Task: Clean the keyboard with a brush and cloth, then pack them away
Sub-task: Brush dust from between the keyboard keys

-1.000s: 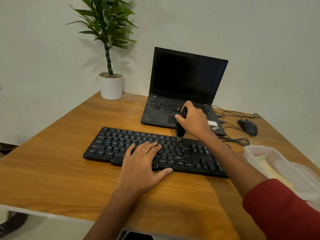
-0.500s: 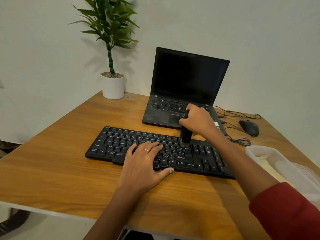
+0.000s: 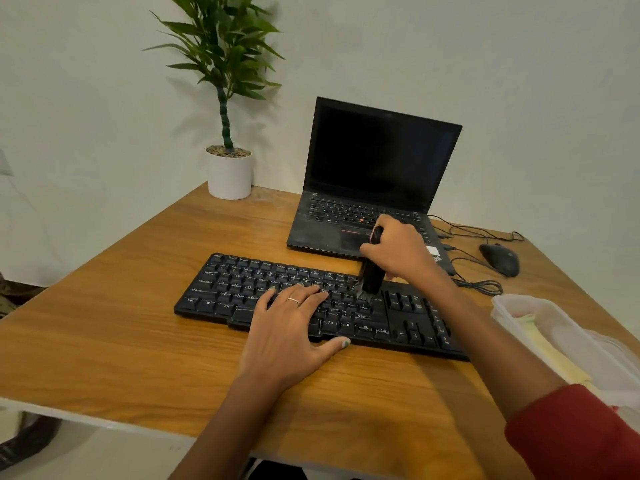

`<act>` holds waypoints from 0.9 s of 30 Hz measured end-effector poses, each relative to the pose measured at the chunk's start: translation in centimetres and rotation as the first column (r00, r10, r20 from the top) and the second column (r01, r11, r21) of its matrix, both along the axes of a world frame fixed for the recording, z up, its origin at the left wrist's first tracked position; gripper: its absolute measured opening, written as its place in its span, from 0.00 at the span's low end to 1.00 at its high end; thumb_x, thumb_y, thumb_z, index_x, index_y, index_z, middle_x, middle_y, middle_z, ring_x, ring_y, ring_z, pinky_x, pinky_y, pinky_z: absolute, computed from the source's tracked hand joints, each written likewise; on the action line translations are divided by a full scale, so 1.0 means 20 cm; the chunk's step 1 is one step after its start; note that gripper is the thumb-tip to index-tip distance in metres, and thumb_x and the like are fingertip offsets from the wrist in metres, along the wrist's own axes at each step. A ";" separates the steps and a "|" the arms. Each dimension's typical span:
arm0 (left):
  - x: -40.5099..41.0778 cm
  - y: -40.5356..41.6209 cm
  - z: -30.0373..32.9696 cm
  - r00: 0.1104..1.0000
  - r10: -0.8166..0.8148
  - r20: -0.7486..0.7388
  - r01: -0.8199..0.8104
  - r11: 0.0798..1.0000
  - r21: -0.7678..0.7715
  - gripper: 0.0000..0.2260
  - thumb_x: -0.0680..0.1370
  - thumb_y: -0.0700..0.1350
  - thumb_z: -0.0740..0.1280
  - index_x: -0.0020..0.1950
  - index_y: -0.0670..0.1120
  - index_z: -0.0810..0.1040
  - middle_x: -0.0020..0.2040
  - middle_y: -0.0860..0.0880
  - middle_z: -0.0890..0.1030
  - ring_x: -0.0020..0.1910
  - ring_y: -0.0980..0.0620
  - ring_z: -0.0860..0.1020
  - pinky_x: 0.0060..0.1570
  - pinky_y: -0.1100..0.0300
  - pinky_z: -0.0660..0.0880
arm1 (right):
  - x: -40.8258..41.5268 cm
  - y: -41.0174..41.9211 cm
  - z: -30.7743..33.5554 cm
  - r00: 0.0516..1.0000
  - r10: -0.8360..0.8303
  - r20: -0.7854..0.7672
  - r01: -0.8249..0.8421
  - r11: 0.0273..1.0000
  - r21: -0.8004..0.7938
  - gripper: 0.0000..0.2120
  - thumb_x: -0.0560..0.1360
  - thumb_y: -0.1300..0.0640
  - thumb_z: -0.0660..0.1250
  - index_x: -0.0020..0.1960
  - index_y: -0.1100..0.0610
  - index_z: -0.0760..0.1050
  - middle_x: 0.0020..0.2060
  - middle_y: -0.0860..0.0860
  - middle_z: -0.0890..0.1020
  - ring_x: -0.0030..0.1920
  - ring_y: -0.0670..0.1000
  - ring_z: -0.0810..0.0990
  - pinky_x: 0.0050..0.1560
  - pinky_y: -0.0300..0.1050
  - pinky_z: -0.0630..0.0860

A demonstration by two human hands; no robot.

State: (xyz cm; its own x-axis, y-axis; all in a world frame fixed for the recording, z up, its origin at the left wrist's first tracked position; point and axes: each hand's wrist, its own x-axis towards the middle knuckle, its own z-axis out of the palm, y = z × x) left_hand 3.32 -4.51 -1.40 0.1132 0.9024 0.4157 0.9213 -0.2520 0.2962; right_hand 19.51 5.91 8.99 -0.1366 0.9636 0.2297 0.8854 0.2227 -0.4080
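Broadly, a wooden desk carries everything: an open laptop with a dark screen at the back, a potted plant in the far corner, a mouse with its cable to the right, and a clear plastic container at the right edge with something pale yellow inside, possibly the cloth, though I cannot tell for sure. The black keyboard lies across the middle, just in front of the laptop. The left hand rests flat on the keys with fingers spread, steadying the board. The right hand is curled round the dark brush, held nearly upright with its bristles touching the keys near the gap between the main block and the navigation cluster.

To my eye the brushing step is under way. It goes best with short, light strokes along the channels between rows, sweeping in one direction toward an edge so crumbs leave the board instead of resettling. The left palm should press just enough to stop sliding, shifting aside so the keys beneath it get brushed too.
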 end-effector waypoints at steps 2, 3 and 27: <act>0.00 0.00 0.00 1.000 0.001 0.002 -0.001 1.000 0.002 0.38 0.68 0.75 0.49 0.72 0.56 0.68 0.71 0.58 0.69 0.72 0.58 0.63 0.73 0.50 0.55 | -0.01 -0.02 -0.04 1.000 0.017 0.026 -0.021 0.988 0.156 0.11 0.76 0.54 0.64 0.54 0.56 0.67 0.39 0.51 0.77 0.39 0.52 0.77 0.38 0.47 0.77; 0.00 0.00 0.00 1.000 0.000 0.003 0.000 1.000 0.001 0.38 0.68 0.75 0.50 0.72 0.56 0.68 0.71 0.59 0.69 0.72 0.58 0.62 0.73 0.50 0.55 | -0.01 -0.03 -0.07 0.999 0.045 0.029 -0.050 0.973 0.226 0.11 0.76 0.53 0.64 0.55 0.56 0.67 0.39 0.51 0.76 0.38 0.51 0.76 0.37 0.45 0.76; 0.00 0.00 -0.02 1.000 0.002 0.012 -0.002 0.999 0.040 0.36 0.69 0.74 0.53 0.70 0.54 0.71 0.69 0.57 0.72 0.70 0.56 0.67 0.71 0.48 0.60 | 0.06 -0.11 0.01 1.000 0.003 0.013 -0.003 1.000 -0.031 0.10 0.74 0.54 0.66 0.51 0.55 0.68 0.40 0.53 0.78 0.41 0.54 0.80 0.40 0.52 0.81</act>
